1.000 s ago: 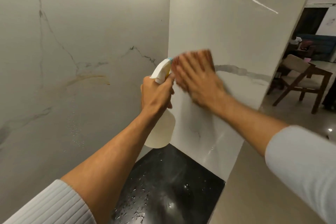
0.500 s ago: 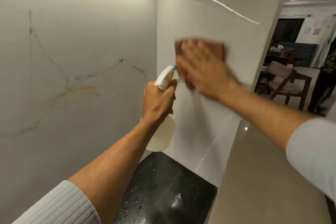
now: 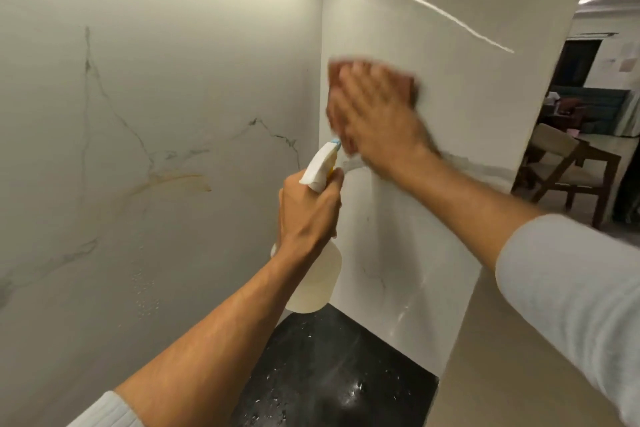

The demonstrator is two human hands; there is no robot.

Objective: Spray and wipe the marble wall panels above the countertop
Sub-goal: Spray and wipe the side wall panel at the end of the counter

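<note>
**Two hands at the marble corner**

Your left hand (image 3: 308, 208) grips the spray bottle (image 3: 317, 284) at centre frame, fingers curled round its neck, nozzle toward the right marble panel (image 3: 467, 135). Your right hand (image 3: 377, 118), blurred, presses a reddish-brown cloth (image 3: 408, 80) flat on that panel, fingers straight. Droplets speckle the left marble panel (image 3: 173, 80) and the black countertop (image 3: 329, 374) at bottom centre.

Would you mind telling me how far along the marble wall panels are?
Done: the left panel has been sprayed, judging by the droplets on it. In hand: the right hand presses a reddish cloth flat against the right panel, blurred mid-wipe, while the left hand grips the spray bottle. Left: those droplets need wiping off.
</note>
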